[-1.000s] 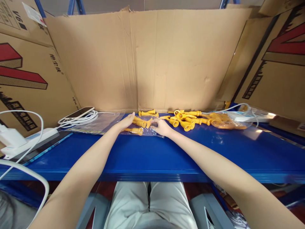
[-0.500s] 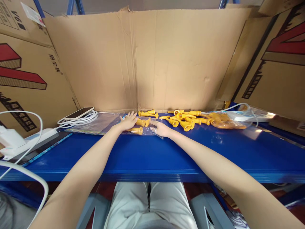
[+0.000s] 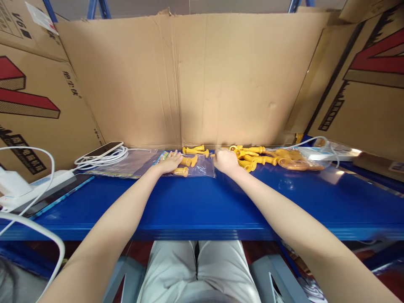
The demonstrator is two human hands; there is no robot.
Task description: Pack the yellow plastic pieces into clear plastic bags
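My left hand (image 3: 170,163) lies with fingers spread over a clear plastic bag (image 3: 205,166) and yellow horn-shaped pieces (image 3: 181,171) at its right end. Just behind the bag, a couple more yellow pieces (image 3: 195,150) rest against the cardboard. At the left edge of a pile of yellow pieces (image 3: 252,158), my right hand (image 3: 225,160) has its fingers closed around one of them; its tip pokes out to the left.
A bag of orange-yellow pieces (image 3: 292,159) is right of the pile. White power strips stand at both ends of the blue shelf (image 3: 195,202). A phone (image 3: 105,149) rests on a coiled white cable. Cardboard (image 3: 240,80) walls the back and sides.
My right hand has moved right, from the plastic bag to the yellow pile, and its fingers have closed. My left hand has stayed almost in place.
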